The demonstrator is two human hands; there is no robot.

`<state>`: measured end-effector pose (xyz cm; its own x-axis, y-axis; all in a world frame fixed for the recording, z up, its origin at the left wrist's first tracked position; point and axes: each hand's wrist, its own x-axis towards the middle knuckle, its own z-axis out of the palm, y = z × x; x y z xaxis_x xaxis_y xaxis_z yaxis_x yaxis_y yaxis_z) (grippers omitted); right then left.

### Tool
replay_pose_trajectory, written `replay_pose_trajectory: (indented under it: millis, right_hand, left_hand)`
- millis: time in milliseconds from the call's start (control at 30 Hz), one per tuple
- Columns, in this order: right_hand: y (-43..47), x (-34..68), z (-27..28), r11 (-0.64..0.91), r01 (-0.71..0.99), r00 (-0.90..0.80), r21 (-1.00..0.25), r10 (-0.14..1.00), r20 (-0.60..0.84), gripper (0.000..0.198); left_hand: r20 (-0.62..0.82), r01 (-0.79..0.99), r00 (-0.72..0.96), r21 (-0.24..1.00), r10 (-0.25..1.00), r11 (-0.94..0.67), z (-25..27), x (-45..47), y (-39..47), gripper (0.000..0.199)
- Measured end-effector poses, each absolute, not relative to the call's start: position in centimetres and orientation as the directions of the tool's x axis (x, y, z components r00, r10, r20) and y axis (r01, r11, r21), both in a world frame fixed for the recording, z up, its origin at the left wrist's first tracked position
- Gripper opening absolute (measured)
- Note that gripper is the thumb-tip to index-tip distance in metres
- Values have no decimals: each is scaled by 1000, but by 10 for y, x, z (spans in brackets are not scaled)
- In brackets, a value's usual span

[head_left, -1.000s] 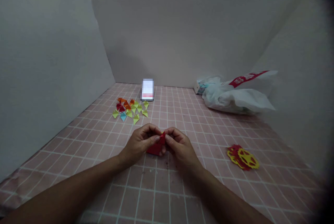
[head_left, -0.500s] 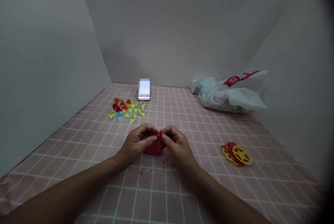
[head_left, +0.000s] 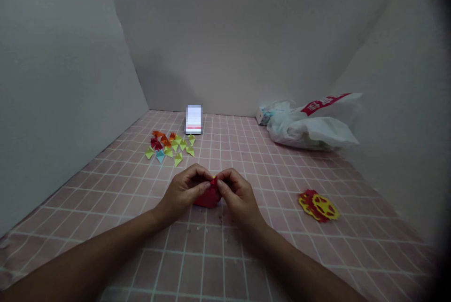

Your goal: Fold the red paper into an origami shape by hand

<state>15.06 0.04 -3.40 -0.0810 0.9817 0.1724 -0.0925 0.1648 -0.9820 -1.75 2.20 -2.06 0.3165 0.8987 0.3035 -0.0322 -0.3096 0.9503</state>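
Note:
Between my two hands is a piece of folded red paper, its lower part showing below my fingers and a bit of yellow at its top. My left hand pinches its upper left side between thumb and fingers. From the other side, my right hand pinches the top corner, its thumb close to the left thumb. Much of the paper is hidden behind my fingers. Beyond my left hand lie several small folded paper pieces in yellow-green, orange, red and blue.
A lit phone stands at the back. To the back right, a white plastic bag rests against a small box. Red and yellow paper cutouts lie on the right of the checked cloth. Pale walls enclose the table.
My fingertips have shifted slightly at the top of the red paper. Its pointed tip no longer stands up as before, and a little yellow now shows there.

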Motion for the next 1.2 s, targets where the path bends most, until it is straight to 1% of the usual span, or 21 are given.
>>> replay_pose_trajectory:
  millis: [233,533,867,1033,1200]
  right_hand:
    - [0,151,-33,207,-15,-75,-978,975,208,13]
    - [-1,150,-37,220,-30,-72,-975,973,221,11]
    - [-2,149,-37,166,-66,-62,-984,983,170,14]
    - [-2,149,-38,196,-42,-32,-980,980,197,12]
    - [-2,149,-35,173,-52,-35,-983,984,175,14]
  left_hand:
    - [308,-29,312,949,898,-315,-23,-17,23,5]
    - [321,-43,314,945,894,-324,-23,-18,23,4]
    - [276,-14,313,958,909,-286,-27,-18,24,8]
    - [248,-2,313,965,917,-261,-26,-18,23,10]
    - [218,-31,316,975,923,-220,-26,-17,22,13]
